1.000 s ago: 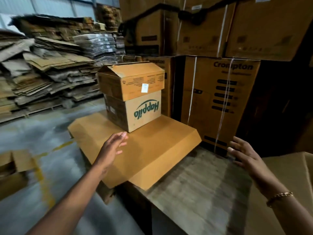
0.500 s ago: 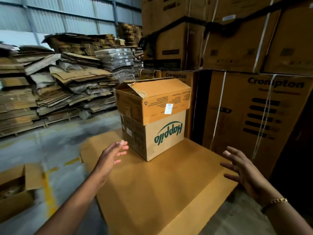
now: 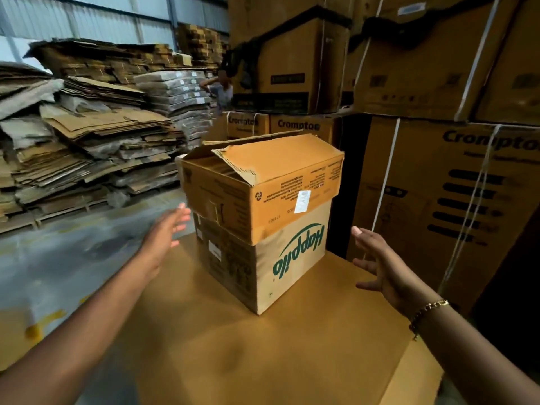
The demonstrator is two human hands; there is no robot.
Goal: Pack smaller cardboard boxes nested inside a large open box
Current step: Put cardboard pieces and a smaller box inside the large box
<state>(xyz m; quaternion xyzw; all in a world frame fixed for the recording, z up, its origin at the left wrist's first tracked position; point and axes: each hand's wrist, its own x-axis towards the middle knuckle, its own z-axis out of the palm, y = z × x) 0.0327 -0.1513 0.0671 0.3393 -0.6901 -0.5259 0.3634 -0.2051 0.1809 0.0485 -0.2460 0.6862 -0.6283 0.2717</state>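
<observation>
A brown box printed "Happilo" [image 3: 289, 264] stands on a wide flat cardboard sheet [image 3: 263, 355]. On top of it sits a smaller orange-brown box [image 3: 263, 197] with its flaps partly open at the left. My left hand [image 3: 166, 232] reaches out with straight fingers just left of the two stacked boxes, not touching them. My right hand [image 3: 380, 264], with a gold bracelet on the wrist, is spread open to the right of the lower box, a short gap away.
Tall strapped "Crompton" cartons [image 3: 455, 200] form a wall at the right and behind. Piles of flattened cardboard [image 3: 87, 135] fill the left background. A person [image 3: 222, 89] stands far back by the stacks. Grey concrete floor [image 3: 67, 258] lies at the left.
The view has closed in on the stacked boxes. Both hands have moved forward and now flank the stack on either side.
</observation>
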